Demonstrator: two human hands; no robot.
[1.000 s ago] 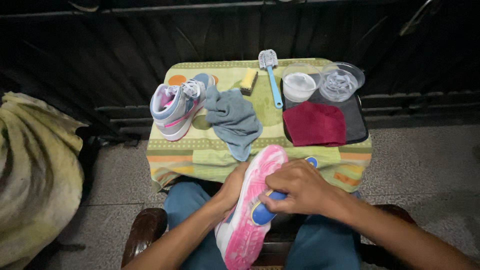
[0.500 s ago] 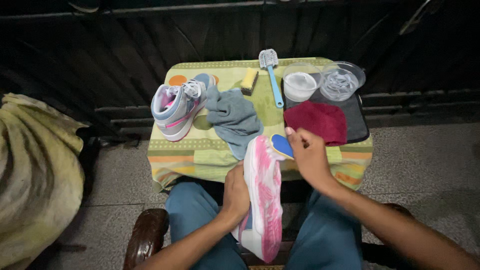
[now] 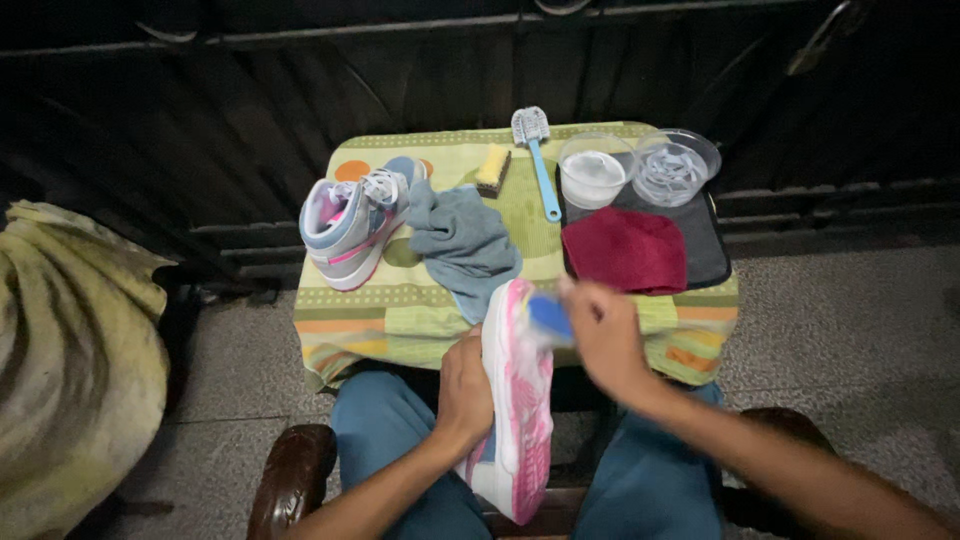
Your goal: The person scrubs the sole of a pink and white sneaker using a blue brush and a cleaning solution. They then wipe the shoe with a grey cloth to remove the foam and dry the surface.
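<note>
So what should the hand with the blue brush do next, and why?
Probably draw the blue brush down along the pink sole. The right hand holds it at the sole's top end, and the left hand steadies the shoe sole-up, so the rest lies open below.

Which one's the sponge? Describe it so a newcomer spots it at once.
Start at the small table with the green patterned cloth. On its far side, the sponge sits between the sneaker and the blue brush, just beyond the grey cloth. It is the only small yellow block, with a dark underside.
</note>
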